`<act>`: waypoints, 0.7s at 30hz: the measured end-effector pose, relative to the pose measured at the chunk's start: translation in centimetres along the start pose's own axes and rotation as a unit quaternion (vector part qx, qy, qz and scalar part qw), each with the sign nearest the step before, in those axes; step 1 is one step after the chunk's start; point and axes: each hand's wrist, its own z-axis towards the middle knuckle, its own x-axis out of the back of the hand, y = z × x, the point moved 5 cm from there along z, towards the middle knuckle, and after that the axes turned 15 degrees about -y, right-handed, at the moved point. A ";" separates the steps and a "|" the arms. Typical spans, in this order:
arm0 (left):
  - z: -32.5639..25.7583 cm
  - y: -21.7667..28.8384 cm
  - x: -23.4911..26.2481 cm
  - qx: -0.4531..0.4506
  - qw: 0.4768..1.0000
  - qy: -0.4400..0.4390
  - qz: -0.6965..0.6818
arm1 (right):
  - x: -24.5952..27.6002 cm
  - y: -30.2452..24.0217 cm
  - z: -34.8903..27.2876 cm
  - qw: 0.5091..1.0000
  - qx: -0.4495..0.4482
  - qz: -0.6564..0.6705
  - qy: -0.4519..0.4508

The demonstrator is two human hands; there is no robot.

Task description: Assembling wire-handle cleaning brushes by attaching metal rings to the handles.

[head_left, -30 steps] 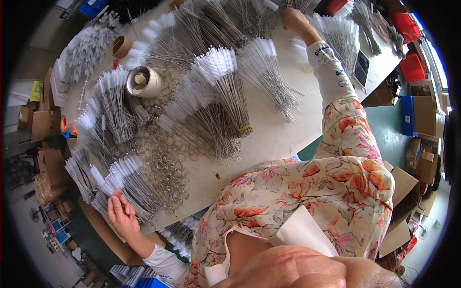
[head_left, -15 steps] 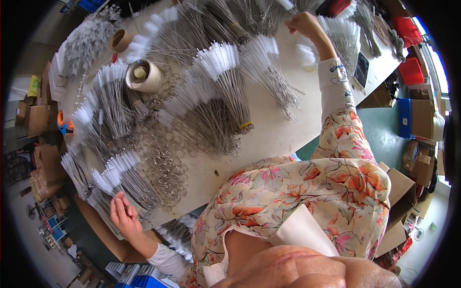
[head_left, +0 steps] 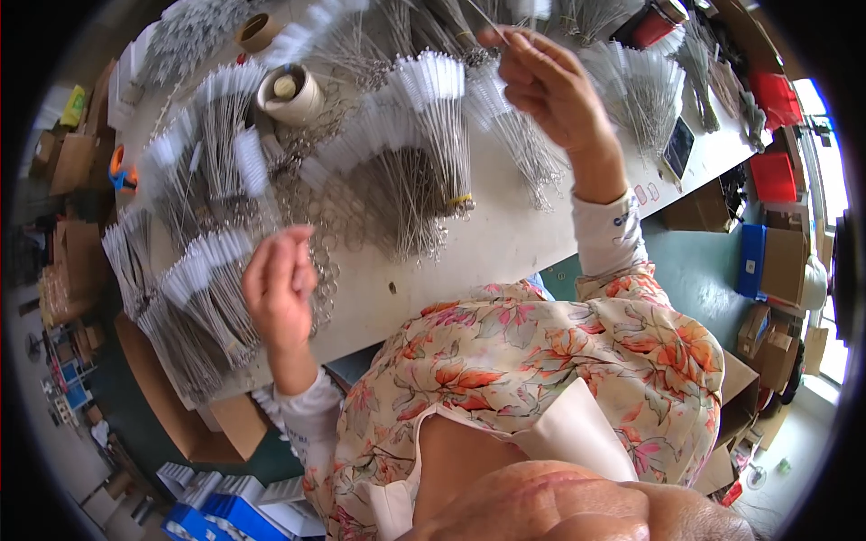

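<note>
My left hand [head_left: 281, 287] is raised over the near-left part of the table, its fingertips pinched together. A small wire brush with a white bristle head [head_left: 251, 162] stands up from these fingers; its stem is blurred. My right hand [head_left: 550, 86] is held above the far middle of the table, thumb and forefinger closed on a thin metal stem [head_left: 487, 20]. The far end of this stem runs out at the upper edge. Below and between my hands lie bundles of white-bristled wire brushes [head_left: 433, 117] and a heap of metal rings [head_left: 320, 270].
A round pot-like roll [head_left: 290, 95] and a brown tape ring [head_left: 257, 32] stand at the back left. Orange-handled scissors [head_left: 122, 169] lie at the table's left edge. On the right are a dark phone [head_left: 678, 147], red bins [head_left: 773, 178] and cardboard boxes [head_left: 778, 261].
My left hand has moved up and right from the near-left brush bundle, with a brush in it. My right hand has come back toward me from the far side, pinching a stem.
</note>
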 end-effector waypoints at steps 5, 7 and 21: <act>1.3 -0.7 -6.0 -0.041 0.994 -0.094 0.044 | -4.7 5.2 -0.1 0.986 0.048 0.154 -0.050; 1.6 -0.8 -7.3 -0.048 0.994 -0.075 0.058 | -7.1 5.8 -0.5 0.989 0.026 0.143 -0.031; -0.6 -5.7 -11.1 -0.125 0.984 -0.081 0.100 | -10.4 8.5 -6.9 0.987 -0.027 0.136 -0.082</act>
